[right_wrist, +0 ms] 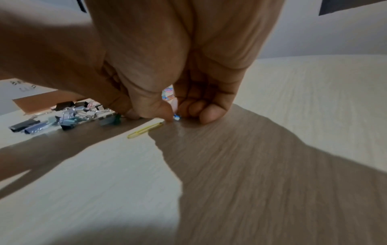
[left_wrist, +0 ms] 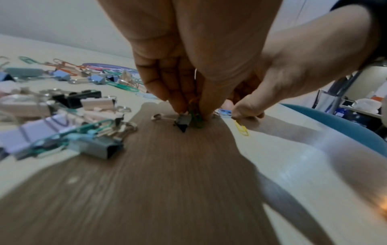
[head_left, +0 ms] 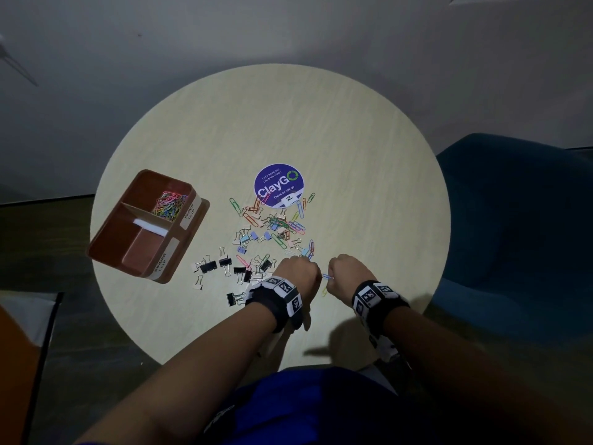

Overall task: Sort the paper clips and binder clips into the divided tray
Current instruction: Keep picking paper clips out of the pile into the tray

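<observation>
On the table (head_left: 353, 149), the right hand (head_left: 345, 273) pinches a blue paper clip (head_left: 327, 277) lying crosswise toward the left hand (head_left: 296, 275)

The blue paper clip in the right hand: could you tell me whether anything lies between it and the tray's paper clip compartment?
The left hand and scattered binder clips lie between the blue paper clip and the tray; lifted over them, nothing visible blocks it.

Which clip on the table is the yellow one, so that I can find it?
Start at the round table's near edge, where both hands work. The yellow paper clip lies flat just below the gap between left hand and right hand. It lies alone, apart from the pile.
</observation>
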A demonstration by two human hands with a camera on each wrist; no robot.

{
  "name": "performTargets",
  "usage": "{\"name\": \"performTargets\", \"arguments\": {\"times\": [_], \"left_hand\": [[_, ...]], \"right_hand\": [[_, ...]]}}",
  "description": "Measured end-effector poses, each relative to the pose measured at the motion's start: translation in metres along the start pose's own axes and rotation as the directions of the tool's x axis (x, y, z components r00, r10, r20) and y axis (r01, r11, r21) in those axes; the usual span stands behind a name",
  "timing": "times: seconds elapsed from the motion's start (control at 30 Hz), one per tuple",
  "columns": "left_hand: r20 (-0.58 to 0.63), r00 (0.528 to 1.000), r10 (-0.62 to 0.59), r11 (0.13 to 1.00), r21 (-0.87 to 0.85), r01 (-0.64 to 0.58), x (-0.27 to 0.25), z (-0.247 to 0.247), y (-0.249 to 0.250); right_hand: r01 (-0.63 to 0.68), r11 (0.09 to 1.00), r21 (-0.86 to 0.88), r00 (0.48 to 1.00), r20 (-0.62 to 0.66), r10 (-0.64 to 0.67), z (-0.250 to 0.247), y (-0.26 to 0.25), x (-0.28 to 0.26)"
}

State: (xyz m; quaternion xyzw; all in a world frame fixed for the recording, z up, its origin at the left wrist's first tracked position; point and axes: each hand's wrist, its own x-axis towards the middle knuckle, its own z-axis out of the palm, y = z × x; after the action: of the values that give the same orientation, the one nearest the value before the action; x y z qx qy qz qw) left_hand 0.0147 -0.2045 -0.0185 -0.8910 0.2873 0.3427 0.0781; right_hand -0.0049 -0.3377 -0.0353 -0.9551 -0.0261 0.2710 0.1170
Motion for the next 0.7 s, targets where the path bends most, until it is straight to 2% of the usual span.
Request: {"name": "performTargets", "arguments": {"times": [0.27,0.57,0.7], "left_hand": [[-0.065,0.998,-0.02,0.999,-0.031,0.018,0.0,0.003,0.001],[-0.083,0.996,-0.043,0.979,-0.201,0.025,0.001,0.008,-0.011],[-0.1,0.983,-0.152,0.936,-0.333,0.111,0.002,0.014,-0.016]], "right_hand": [[0.025,1.0,-0.011,1.0,0.005,-0.025,-0.002,0.0,-0.001],[0.01,0.999,0.038,1.0,0.0,-0.01,-0.007,0.003,0.0],[0.063,0.992,-0.111,0.998,0.003,-0.063,-0.004,-0.001,-0.003]]}}
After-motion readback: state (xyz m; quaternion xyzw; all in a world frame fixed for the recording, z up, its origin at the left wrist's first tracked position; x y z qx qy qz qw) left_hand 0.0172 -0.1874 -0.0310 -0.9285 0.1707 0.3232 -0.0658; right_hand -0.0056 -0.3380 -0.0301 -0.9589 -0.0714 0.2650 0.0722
